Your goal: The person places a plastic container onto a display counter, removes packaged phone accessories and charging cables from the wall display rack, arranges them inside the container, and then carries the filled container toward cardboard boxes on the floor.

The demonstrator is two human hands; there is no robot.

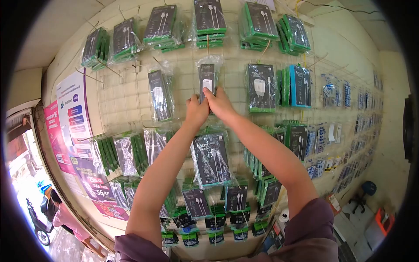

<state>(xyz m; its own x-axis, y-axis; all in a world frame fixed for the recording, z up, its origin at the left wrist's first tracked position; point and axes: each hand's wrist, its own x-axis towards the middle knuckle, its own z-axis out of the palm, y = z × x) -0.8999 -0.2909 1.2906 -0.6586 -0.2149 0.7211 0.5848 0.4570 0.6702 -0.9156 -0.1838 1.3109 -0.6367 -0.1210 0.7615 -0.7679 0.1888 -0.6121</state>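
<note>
STEP: prob. seating/straightening slim boxed pack (207, 74) at wire rack (124, 94), 2nd row, btwn hung packs | GRIP: my L hand (197, 111) + R hand (220, 105) both clamped on pack's lower end | NEXT: likely needs steady, level hold | HIDDEN: pack bottom behind hands; can't tell if hooked; sm. print illegible

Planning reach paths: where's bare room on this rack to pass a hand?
Widest: wire grid between white poster and left slim pack, though pegs jut near its top. Narrower: strips beside the middle slim pack, right one ending at the charger box. Crowded: top-row cable boxes, lower hanging packs.
</note>
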